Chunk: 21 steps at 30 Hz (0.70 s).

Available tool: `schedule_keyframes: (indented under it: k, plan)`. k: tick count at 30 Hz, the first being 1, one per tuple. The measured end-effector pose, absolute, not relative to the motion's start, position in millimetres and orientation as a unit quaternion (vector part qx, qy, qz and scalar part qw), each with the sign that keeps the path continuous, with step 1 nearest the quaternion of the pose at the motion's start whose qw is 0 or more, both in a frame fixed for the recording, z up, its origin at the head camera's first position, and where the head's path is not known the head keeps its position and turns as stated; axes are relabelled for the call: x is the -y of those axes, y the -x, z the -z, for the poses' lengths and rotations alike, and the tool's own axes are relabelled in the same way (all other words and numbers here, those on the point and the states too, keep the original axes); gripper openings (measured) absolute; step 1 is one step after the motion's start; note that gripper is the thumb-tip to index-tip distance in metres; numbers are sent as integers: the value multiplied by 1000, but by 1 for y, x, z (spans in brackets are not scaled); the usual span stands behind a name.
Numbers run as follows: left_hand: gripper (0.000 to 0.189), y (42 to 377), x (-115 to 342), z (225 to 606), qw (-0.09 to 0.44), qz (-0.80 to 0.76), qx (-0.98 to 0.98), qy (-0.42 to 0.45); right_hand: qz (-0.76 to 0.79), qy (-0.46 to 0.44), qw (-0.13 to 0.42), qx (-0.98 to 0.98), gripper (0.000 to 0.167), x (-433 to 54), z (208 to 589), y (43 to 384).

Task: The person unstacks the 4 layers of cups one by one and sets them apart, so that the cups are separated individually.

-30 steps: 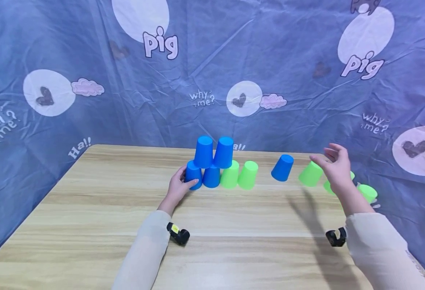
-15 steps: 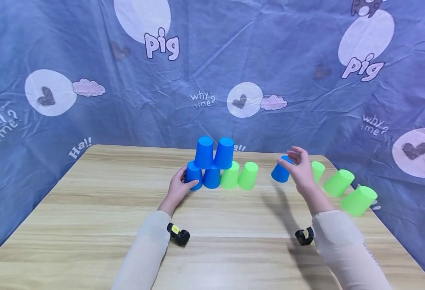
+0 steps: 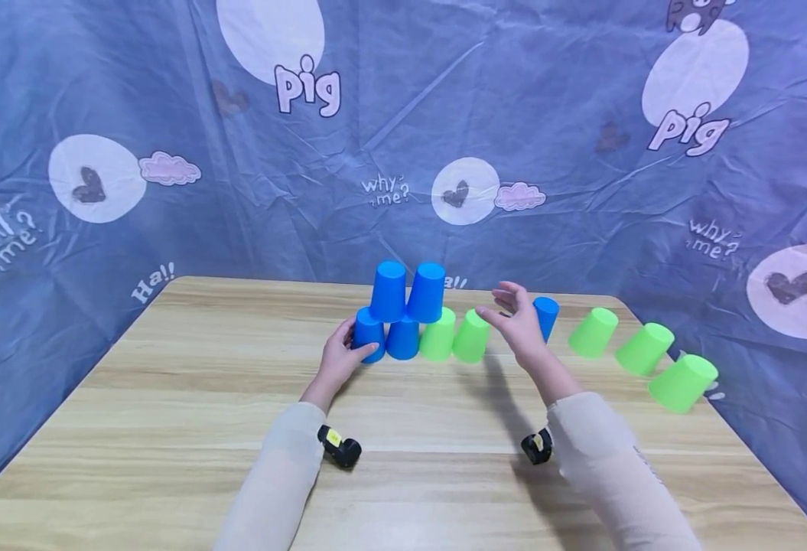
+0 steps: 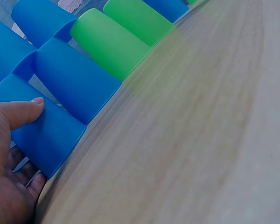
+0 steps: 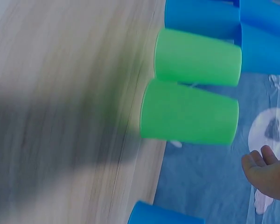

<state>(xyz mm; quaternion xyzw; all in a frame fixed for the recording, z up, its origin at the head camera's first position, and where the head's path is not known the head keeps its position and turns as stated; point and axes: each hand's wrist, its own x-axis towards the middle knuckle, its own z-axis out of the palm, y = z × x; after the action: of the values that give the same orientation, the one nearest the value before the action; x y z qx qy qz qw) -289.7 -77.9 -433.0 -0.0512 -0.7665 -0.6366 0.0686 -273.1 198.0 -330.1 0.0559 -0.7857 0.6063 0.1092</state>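
Observation:
An upside-down blue cup point(image 3: 369, 327) stands at the left end of a touching row, and my left hand point(image 3: 338, 360) grips it, thumb in front and fingers behind. A second blue cup point(image 3: 403, 340) and two green cups, a left one point(image 3: 437, 335) and a right one point(image 3: 470, 338), continue the row. On top sit two more blue cups, one left point(image 3: 388, 291) and one right point(image 3: 427, 294). My right hand point(image 3: 522, 327) is raised beside the right green cup, fingers loosely spread, holding nothing. In the right wrist view, a gap separates my fingers point(image 5: 267, 154) from that green cup.
Partly behind my right hand stands a lone blue cup point(image 3: 546, 315). Further right are three upside-down green cups: one far point(image 3: 593, 334), one middle point(image 3: 645, 350) and one near point(image 3: 682, 383) the table's right edge. A blue printed cloth point(image 3: 293, 191) hangs behind the wooden table point(image 3: 403, 474).
My right hand has moved left, from above the green cups at the right, past the lone blue cup, to beside the row. My left hand keeps its grip; the cups stand as before.

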Motion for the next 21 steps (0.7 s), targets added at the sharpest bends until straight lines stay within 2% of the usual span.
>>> schedule_keyframes:
  k: [6, 21]
  plan:
    - [61, 289, 79, 434, 71, 638, 766, 46, -605, -81, 78, 789, 66, -176, 333, 277]
    - [61, 289, 77, 433, 77, 635, 767, 56, -600, -94, 80, 790, 66, -143, 334, 287]
